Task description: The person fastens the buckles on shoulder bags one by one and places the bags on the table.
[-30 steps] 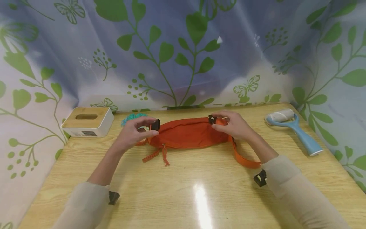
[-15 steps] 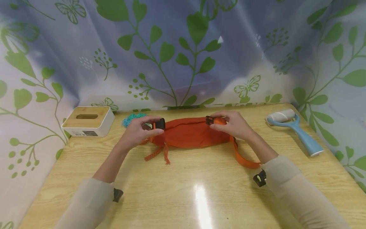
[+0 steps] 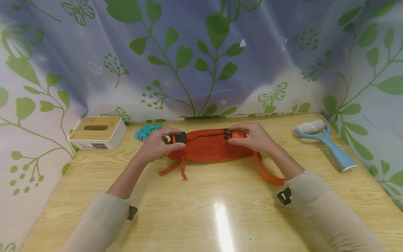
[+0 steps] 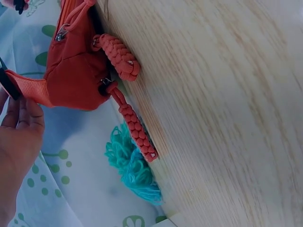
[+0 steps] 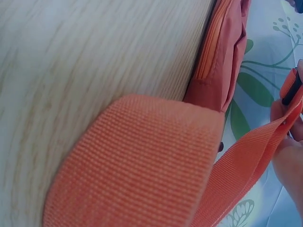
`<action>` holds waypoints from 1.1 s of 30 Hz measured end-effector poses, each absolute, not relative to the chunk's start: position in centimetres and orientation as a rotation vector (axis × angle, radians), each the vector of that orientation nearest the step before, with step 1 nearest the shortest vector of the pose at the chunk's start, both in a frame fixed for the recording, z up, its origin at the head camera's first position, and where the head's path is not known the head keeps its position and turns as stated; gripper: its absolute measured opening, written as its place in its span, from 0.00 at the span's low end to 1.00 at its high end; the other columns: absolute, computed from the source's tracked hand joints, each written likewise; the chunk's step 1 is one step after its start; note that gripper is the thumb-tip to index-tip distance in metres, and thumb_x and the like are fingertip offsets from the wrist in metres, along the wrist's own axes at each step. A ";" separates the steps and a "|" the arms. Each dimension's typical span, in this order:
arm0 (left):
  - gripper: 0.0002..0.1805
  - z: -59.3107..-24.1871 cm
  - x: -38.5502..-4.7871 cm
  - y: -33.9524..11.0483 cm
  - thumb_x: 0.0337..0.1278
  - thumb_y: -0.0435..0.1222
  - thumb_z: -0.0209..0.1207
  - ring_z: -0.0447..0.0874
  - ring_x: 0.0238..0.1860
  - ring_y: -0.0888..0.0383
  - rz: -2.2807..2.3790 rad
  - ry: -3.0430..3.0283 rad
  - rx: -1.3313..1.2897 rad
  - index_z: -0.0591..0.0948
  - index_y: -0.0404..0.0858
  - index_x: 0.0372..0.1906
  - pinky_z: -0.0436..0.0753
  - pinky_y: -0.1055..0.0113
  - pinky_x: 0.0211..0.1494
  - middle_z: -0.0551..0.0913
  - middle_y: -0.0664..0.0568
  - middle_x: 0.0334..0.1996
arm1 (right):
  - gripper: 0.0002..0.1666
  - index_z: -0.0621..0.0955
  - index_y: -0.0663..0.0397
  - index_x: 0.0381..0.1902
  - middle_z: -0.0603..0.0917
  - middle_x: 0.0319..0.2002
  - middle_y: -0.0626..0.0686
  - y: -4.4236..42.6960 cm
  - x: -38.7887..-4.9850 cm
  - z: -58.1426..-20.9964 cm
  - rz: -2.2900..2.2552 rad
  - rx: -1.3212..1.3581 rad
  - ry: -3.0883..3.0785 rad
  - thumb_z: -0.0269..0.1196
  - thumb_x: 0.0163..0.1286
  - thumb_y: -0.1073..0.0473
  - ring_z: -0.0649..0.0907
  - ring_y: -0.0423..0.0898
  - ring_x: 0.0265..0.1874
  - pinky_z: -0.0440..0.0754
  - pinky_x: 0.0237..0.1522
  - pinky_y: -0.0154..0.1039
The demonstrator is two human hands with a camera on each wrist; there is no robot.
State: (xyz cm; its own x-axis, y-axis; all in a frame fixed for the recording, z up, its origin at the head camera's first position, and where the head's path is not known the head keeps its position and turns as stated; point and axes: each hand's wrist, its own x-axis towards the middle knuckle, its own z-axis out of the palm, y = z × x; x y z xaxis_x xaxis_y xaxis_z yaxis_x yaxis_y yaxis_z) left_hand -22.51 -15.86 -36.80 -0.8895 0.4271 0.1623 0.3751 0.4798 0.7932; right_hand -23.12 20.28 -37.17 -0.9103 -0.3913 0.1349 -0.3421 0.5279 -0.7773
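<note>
Head view alone shows the blue roller (image 3: 337, 151); left hand (image 3: 158, 144) pinches buckle socket (image 3: 181, 137), right hand (image 3: 255, 139) pinches pronged buckle half (image 3: 228, 134).

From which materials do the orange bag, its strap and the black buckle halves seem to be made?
Bag: matte cloth, perhaps nylon or polyester; it creases softly.
Strap: woven webbing, likely synthetic; its ribbed weave shows in the right wrist view.
Buckle halves: probably hard plastic, smooth-looking; their edges look rigid.

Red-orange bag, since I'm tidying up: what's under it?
The wooden table shows along the near edge of the red-orange bag; whatever lies directly beneath is covered.
</note>
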 end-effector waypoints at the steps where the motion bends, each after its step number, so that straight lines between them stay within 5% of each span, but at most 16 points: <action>1: 0.26 -36.9 -22.5 -15.8 0.58 0.42 0.73 0.74 0.38 0.46 1.397 2.654 0.722 0.84 0.38 0.60 0.76 0.59 0.37 0.82 0.45 0.54 | 0.29 0.84 0.55 0.59 0.84 0.57 0.56 20.2 -23.1 -37.1 -1.347 -0.652 2.697 0.77 0.61 0.53 0.82 0.55 0.57 0.79 0.55 0.52; 10: 0.24 -37.3 -22.8 -15.3 0.59 0.41 0.71 0.74 0.48 0.49 1.352 2.672 0.774 0.84 0.37 0.59 0.76 0.56 0.46 0.83 0.46 0.55 | 0.28 0.85 0.53 0.58 0.86 0.55 0.54 19.4 -22.9 -37.2 -1.367 -0.702 2.678 0.77 0.61 0.53 0.82 0.49 0.46 0.77 0.45 0.45; 17: 0.24 -37.4 -22.9 -14.9 0.59 0.41 0.72 0.76 0.48 0.49 1.345 2.656 0.814 0.83 0.37 0.59 0.79 0.54 0.49 0.83 0.46 0.54 | 0.27 0.86 0.53 0.57 0.86 0.55 0.54 19.1 -22.8 -37.3 -1.306 -0.758 2.707 0.76 0.61 0.53 0.80 0.52 0.58 0.75 0.58 0.52; 33: 0.26 -37.8 -22.9 -14.4 0.58 0.41 0.72 0.77 0.50 0.46 1.339 2.624 0.808 0.82 0.37 0.61 0.79 0.51 0.52 0.82 0.44 0.58 | 0.28 0.85 0.54 0.58 0.86 0.54 0.55 18.4 -22.6 -37.1 -1.284 -0.789 2.700 0.77 0.61 0.52 0.81 0.53 0.57 0.76 0.57 0.52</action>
